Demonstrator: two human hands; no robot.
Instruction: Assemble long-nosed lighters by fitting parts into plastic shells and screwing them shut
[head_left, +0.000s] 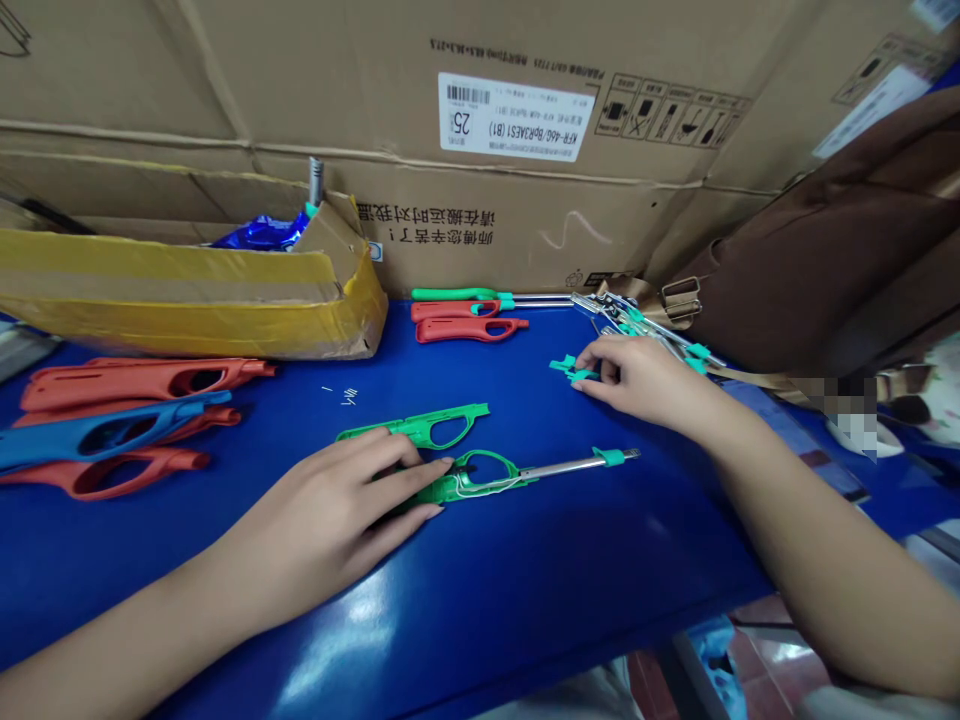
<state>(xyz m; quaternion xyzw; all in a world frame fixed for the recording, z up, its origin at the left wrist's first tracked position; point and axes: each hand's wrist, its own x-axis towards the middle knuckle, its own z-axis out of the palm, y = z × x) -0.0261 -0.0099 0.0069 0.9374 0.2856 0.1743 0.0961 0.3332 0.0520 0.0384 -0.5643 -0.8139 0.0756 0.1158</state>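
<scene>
My left hand [349, 500] rests over an opened green lighter casing [442, 488], thumb and fingers around its handle. A metal tube [562, 468] with a teal collar [613, 457] extends from it, and a white wire lies along the trigger opening. The other green casing half [450, 430] lies just behind, partly under my fingers. My right hand [637, 380] is closed, fingertips pinched at a small group of teal plastic clips [566, 368] on the blue table. Whether a clip sits between the fingertips is hard to see, but they touch one.
Red casings [157, 375] and a blue casing [112, 430] lie at left. Behind are a taped carton [300, 300], stacked lighters [465, 328] and a pile of metal tubes [637, 315]. A large cardboard box [300, 90] walls the back; a brown bag [810, 240] stands right.
</scene>
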